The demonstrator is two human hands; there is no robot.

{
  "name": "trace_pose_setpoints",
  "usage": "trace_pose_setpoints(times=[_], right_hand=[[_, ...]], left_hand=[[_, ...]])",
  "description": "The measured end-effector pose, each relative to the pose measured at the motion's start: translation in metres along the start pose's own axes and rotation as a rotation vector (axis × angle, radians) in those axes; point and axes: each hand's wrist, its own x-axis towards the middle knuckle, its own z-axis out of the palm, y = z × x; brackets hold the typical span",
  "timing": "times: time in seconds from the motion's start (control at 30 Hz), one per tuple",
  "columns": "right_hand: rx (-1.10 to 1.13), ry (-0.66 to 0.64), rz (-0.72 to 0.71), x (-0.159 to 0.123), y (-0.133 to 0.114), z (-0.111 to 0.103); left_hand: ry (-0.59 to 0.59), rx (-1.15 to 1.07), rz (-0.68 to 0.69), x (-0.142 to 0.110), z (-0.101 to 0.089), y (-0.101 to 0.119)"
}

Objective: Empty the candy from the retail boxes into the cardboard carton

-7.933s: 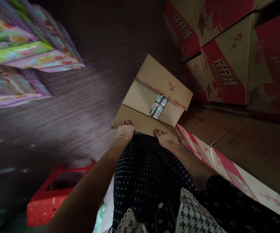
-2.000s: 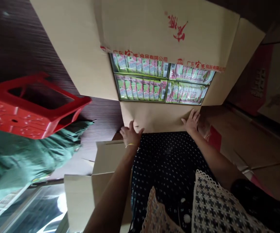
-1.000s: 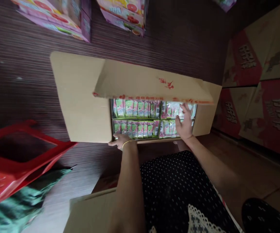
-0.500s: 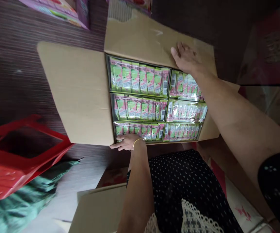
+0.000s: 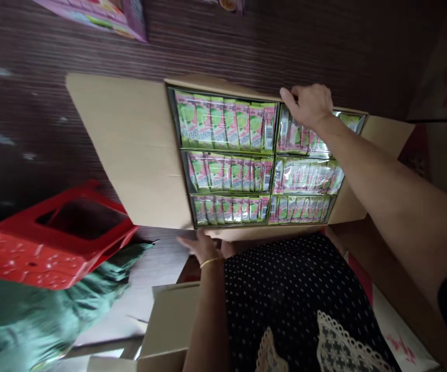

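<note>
Head view: red stool near open carton.

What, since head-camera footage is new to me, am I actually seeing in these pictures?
These are a person's two bare hands, and every picture comes from one camera worn on that person's head, looking forward and down. On the dark surface lies an open carton holding six visible clear-wrapped packs, in two columns of three, with green-and-pink sachets. The right hand is at the carton's far edge; whether it grips is unclear. The left hand, fingers spread, is by the near left corner, holding nothing visible. To the left are a red plastic object and green fabric.
</note>
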Motion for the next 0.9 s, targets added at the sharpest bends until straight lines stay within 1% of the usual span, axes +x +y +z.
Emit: trace_pose_setpoints(times=[0.03,0.07,0.1,0.13,0.17,0.2,0.23,0.27,0.3,0.33,0.37,0.43,0.53,0.6,0.67,0.73,0.8,0.83,0.9], right_hand=[[-0.001,0.018,0.004,0.000,0.000,0.001],[-0.002,0.030,0.004,0.000,-0.001,0.001],[-0.002,0.039,0.000,0.002,-0.001,0.001],[-0.001,0.039,-0.003,0.004,-0.002,0.001],[0.000,0.030,-0.005,0.006,-0.003,0.000],[-0.002,0.018,-0.002,0.007,-0.004,-0.001],[-0.007,0.009,0.002,0.008,-0.005,-0.002],[-0.013,0.000,0.008,0.008,-0.006,-0.003],[-0.016,0.004,0.012,0.008,-0.006,-0.005],[-0.017,0.009,0.013,0.009,-0.007,-0.005],[-0.016,0.013,0.014,0.009,-0.007,-0.006],[-0.006,0.011,0.016,0.010,-0.007,-0.006],[0.003,0.020,0.026,0.011,-0.006,-0.004],[0.005,0.049,0.026,0.009,-0.006,-0.003],[0.018,0.065,0.019,0.006,-0.006,-0.002],[0.053,0.053,0.016,0.004,-0.005,-0.001],[0.104,0.033,0.013,0.005,-0.003,0.001],[0.128,0.030,0.010,0.005,-0.002,0.003],[0.159,0.037,0.004,0.008,0.002,0.005]], left_hand=[[0.054,0.000,0.020,0.004,-0.013,-0.003],[0.107,0.013,0.077,0.011,-0.024,-0.001],[0.142,0.041,0.172,0.020,-0.032,0.005],[0.148,0.073,0.290,0.030,-0.035,0.014],[0.115,0.102,0.400,0.042,-0.034,0.026],[0.043,0.125,0.469,0.053,-0.029,0.039],[-0.034,0.136,0.492,0.063,-0.022,0.050],[-0.101,0.143,0.483,0.071,-0.013,0.060],[-0.143,0.153,0.459,0.078,-0.004,0.067],[-0.155,0.174,0.431,0.083,0.004,0.071],[-0.138,0.206,0.408,0.086,0.010,0.073],[-0.064,0.263,0.395,0.090,0.017,0.071],[0.039,0.296,0.411,0.091,0.018,0.065],[0.073,0.301,0.420,0.088,0.015,0.064],[0.035,0.312,0.411,0.084,0.012,0.066],[-0.026,0.316,0.396,0.079,0.008,0.075],[-0.027,0.298,0.431,0.075,0.001,0.094],[-0.001,0.266,0.490,0.074,-0.002,0.110],[0.045,0.179,0.681,0.070,-0.007,0.152]])
